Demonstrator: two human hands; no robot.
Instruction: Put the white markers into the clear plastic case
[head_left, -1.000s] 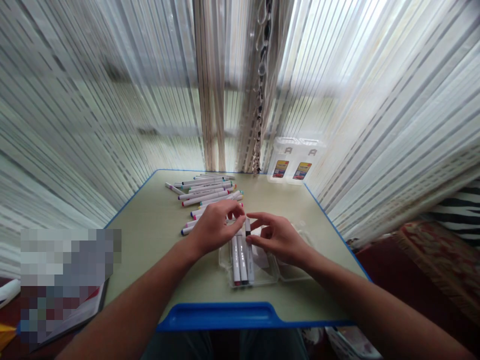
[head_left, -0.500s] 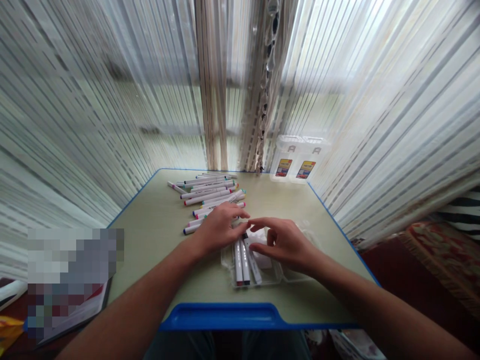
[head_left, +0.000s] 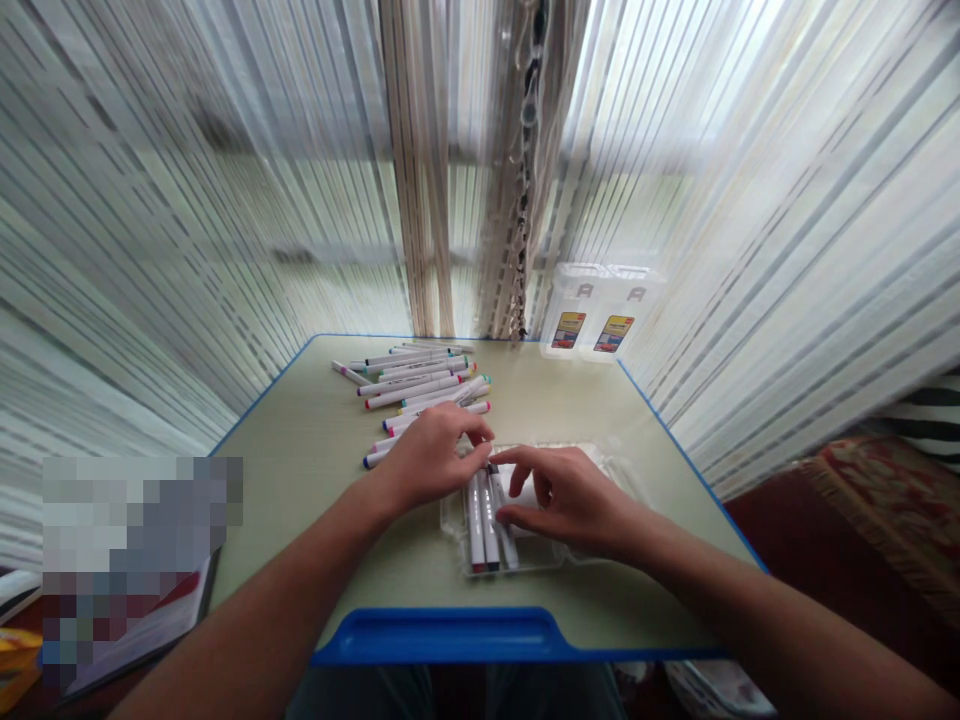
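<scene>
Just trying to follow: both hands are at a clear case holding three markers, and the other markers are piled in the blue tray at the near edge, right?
Not quite. In the head view the other markers lie loose on the table top beyond the left hand, not in the blue tray.

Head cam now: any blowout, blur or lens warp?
Head view: backlit sheer curtains, nearly blown out upper right; wide-angle warp fans their pleats, which look smeared; left hand, right hand and the markers in the clear case are fairly sharp; pixelated block lower left.
</scene>
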